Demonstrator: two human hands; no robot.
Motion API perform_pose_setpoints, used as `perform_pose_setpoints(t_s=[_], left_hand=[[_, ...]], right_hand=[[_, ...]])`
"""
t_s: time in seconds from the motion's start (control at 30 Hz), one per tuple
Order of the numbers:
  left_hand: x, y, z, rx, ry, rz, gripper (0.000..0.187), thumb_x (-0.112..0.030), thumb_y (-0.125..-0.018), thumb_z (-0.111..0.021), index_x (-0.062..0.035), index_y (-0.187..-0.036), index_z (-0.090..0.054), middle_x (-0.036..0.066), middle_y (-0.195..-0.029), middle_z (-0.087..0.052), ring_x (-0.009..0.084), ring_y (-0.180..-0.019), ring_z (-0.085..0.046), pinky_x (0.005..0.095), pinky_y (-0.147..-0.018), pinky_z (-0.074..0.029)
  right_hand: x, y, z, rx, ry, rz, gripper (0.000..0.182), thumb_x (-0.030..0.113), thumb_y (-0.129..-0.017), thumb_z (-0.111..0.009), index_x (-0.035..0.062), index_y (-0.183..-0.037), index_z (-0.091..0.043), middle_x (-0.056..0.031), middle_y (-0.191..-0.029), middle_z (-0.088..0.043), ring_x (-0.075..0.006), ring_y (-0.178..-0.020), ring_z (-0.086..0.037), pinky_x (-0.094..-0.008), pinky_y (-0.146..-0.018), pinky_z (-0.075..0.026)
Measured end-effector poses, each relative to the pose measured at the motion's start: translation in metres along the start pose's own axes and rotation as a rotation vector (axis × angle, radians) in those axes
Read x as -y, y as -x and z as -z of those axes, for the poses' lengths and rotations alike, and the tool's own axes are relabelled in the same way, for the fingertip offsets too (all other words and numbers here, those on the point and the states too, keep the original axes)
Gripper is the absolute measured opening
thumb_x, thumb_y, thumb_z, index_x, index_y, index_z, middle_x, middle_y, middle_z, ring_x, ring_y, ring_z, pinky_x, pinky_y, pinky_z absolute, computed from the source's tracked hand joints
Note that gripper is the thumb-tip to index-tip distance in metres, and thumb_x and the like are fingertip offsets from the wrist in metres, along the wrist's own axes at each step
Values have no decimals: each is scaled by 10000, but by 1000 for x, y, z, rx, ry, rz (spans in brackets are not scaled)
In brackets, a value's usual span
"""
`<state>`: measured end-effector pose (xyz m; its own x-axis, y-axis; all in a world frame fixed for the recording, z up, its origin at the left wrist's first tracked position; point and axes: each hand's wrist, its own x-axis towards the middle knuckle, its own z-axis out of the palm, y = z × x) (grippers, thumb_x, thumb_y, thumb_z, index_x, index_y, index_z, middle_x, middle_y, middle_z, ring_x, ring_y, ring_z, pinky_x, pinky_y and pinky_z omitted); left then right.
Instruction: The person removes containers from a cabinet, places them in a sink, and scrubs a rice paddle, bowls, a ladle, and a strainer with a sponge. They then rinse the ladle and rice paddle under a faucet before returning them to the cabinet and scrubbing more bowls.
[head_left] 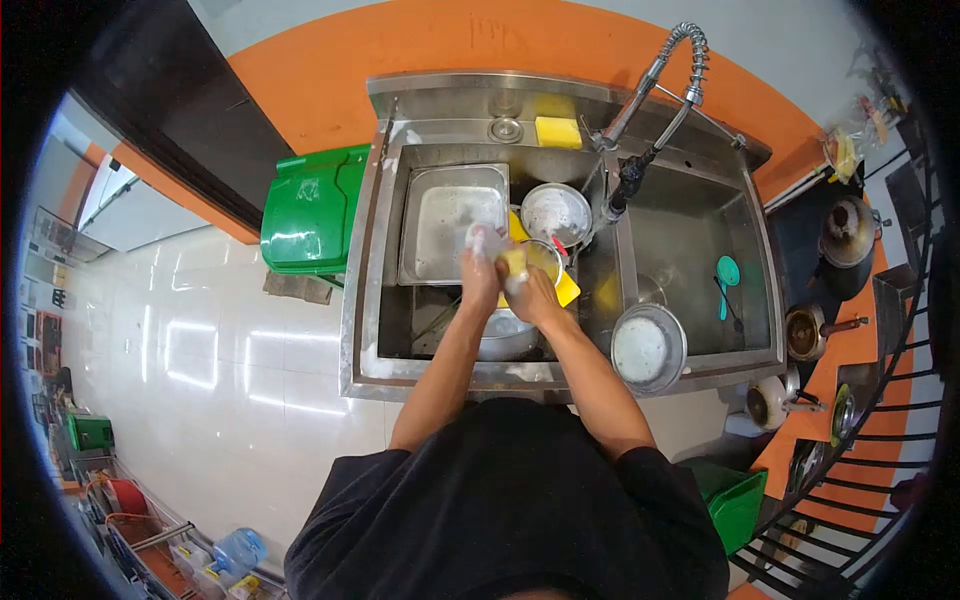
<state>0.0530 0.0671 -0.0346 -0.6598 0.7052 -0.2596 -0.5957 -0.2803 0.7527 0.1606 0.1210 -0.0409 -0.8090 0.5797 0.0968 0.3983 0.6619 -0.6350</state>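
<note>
over the left basin (396,322), our right hand (534,294) curls closed around a yellow sponge (514,263); at our left hand (480,282) is a foamy pale item (480,239), too blurred for us to tell how far the fingers close on it. we'd best steady that slippery piece low and rub every side evenly.

No legible text — pale mark (311,188) on green bin (306,232) too blurred
</note>
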Motion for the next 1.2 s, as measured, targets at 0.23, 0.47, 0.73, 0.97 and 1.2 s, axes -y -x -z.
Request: perform_pose_setpoints(t_s=[0.23,0.47,0.73,0.97,1.2], left_hand=[[26,14,-4,-71,73,-142,357,-240,-995,-519,94,-1097,-595,168,-1037,-672,245,-927,-670,362,-799,-557],[-14,27,8,-100,134,-240,384,-246,-974,-573,111,-1113,-594,196,-1069,-668,264,-956,-673,367,-851,-541],[-5,24,14,-92,176,-245,399,-225,-981,-558,146,-1130,-551,214,-1102,-648,310,-986,-662,427,-909,-536],[-20,18,5,-57,157,-237,427,-246,-967,-573,134,-1155,-522,219,-1100,-632,343,-1037,-640,436,-911,-528],[-5,22,14,-95,89,-278,337,-212,-956,-582,75,-1133,-576,176,-1080,-655,282,-981,-659,402,-874,-537]], right_hand=[[-15,2,-10,-49,-73,-104,208,177,-935,-538,71,-1114,-547,-250,-865,-639,-456,-831,-617,-512,-665,-469],[-45,31,-20,35,-101,13,388,110,-848,-537,72,-1234,-523,-258,-971,-657,-459,-913,-624,-534,-786,-482],[-36,9,-34,-16,-90,3,370,106,-847,-538,47,-1211,-514,-297,-950,-638,-476,-931,-609,-514,-756,-497],[-17,2,-13,7,-257,20,449,122,-824,-539,21,-1261,-508,-321,-955,-629,-471,-961,-613,-517,-825,-481],[-15,-20,-26,-232,-124,271,545,23,-770,-560,31,-1309,-475,-297,-816,-629,-472,-814,-621,-535,-713,-484]])
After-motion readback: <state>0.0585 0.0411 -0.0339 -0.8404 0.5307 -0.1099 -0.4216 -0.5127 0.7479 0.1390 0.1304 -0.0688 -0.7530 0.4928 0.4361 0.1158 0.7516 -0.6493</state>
